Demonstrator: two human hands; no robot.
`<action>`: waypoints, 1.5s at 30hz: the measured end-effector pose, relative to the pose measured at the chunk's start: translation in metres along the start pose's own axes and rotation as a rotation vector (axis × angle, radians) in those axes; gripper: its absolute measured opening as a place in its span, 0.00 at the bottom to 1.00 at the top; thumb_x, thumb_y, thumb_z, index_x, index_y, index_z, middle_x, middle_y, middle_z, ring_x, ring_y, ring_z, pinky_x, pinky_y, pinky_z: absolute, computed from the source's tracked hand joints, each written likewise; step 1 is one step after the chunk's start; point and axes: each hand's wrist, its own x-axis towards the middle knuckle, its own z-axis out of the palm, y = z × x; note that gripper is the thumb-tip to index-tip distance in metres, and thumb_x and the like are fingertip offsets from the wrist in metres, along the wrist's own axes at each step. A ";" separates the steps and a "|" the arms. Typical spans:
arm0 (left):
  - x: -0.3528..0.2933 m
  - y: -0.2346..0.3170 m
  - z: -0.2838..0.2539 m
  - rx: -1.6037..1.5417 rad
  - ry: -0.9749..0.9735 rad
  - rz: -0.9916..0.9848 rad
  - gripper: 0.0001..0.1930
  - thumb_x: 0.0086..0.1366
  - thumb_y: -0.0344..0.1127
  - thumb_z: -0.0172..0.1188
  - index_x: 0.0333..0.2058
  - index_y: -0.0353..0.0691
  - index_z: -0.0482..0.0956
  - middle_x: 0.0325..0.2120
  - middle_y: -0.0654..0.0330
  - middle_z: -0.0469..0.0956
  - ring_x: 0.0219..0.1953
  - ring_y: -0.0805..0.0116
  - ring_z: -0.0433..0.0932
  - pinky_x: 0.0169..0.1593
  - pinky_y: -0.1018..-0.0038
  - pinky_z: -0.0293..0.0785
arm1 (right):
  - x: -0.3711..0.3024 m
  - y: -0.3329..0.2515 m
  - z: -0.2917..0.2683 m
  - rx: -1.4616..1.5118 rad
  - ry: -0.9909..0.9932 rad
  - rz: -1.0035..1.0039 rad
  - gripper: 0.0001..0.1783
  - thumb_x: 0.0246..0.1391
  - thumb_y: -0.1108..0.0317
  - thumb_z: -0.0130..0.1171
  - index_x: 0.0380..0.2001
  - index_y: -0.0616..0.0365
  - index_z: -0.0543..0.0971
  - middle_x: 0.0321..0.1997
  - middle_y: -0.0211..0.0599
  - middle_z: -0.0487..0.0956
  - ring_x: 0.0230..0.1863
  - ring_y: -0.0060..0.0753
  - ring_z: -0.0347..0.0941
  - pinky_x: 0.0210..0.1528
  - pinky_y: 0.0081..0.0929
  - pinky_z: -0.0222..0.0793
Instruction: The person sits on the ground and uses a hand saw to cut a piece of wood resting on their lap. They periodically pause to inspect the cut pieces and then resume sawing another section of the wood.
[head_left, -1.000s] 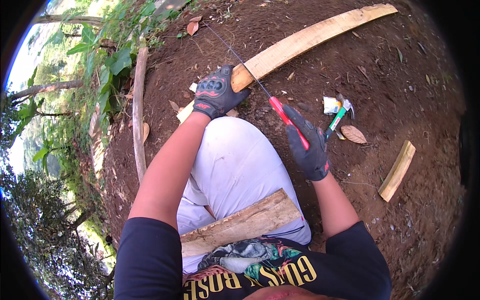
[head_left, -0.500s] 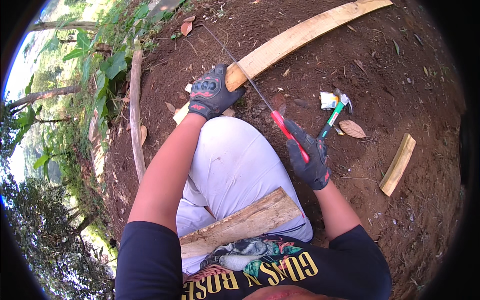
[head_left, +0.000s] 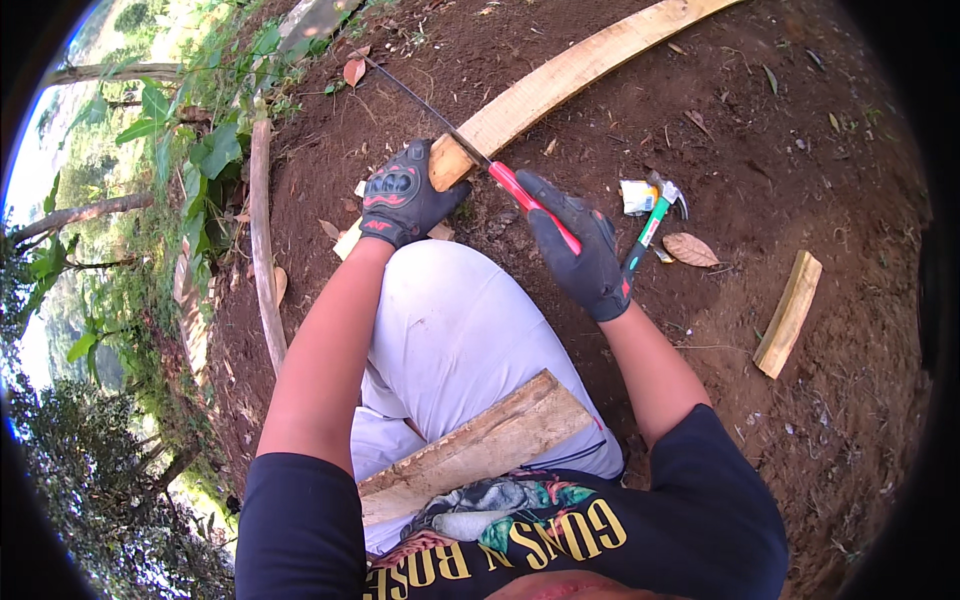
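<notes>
A long pale wooden plank (head_left: pixel 560 93) runs from its near end by my knee toward the far right. My gloved left hand (head_left: pixel 405 194) is closed around that near end. A thin-bladed hand saw (head_left: pixel 505 180) with a red handle lies across the plank just beyond my left hand, its blade pointing to the far left. My gloved right hand (head_left: pixel 578 245) grips the red handle, close to the plank's near edge. Across my lap rests a shorter rough board (head_left: pixel 480 445).
On the soil to the right lie a green-handled hammer (head_left: pixel 650 230), a small white-and-yellow packet (head_left: pixel 637 197), a dry leaf (head_left: pixel 690 250) and a short wood block (head_left: pixel 788 315). A pole (head_left: pixel 263 240) lies along the left, beside green plants (head_left: pixel 215 150).
My right hand has pushed the saw forward and to the left, so the handle is now close to the plank. My left hand keeps its hold, and the whole view has shifted slightly.
</notes>
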 end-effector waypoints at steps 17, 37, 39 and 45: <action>0.000 -0.001 0.000 0.003 0.026 0.057 0.38 0.60 0.64 0.74 0.59 0.41 0.79 0.50 0.44 0.87 0.54 0.45 0.87 0.57 0.52 0.83 | 0.031 0.003 0.016 0.054 0.004 -0.012 0.24 0.72 0.71 0.62 0.69 0.56 0.81 0.65 0.51 0.85 0.64 0.50 0.85 0.66 0.41 0.79; 0.003 -0.011 0.007 0.024 0.058 0.090 0.43 0.58 0.66 0.75 0.62 0.40 0.78 0.50 0.45 0.87 0.54 0.45 0.88 0.58 0.52 0.83 | 0.028 0.003 0.027 0.073 0.040 0.004 0.24 0.71 0.73 0.61 0.68 0.56 0.82 0.64 0.53 0.86 0.63 0.51 0.86 0.63 0.41 0.80; 0.001 -0.011 0.006 0.024 0.060 0.094 0.40 0.59 0.65 0.75 0.59 0.39 0.78 0.50 0.44 0.87 0.53 0.44 0.87 0.57 0.52 0.83 | 0.015 0.011 0.028 0.029 0.049 -0.029 0.24 0.70 0.74 0.61 0.68 0.56 0.82 0.64 0.52 0.86 0.63 0.51 0.86 0.64 0.41 0.80; -0.001 -0.016 0.010 0.049 0.109 0.108 0.38 0.60 0.65 0.74 0.55 0.38 0.78 0.48 0.44 0.87 0.51 0.43 0.88 0.55 0.52 0.83 | -0.070 0.010 -0.004 0.046 0.020 0.144 0.25 0.69 0.75 0.61 0.68 0.58 0.81 0.64 0.53 0.86 0.65 0.53 0.84 0.67 0.44 0.79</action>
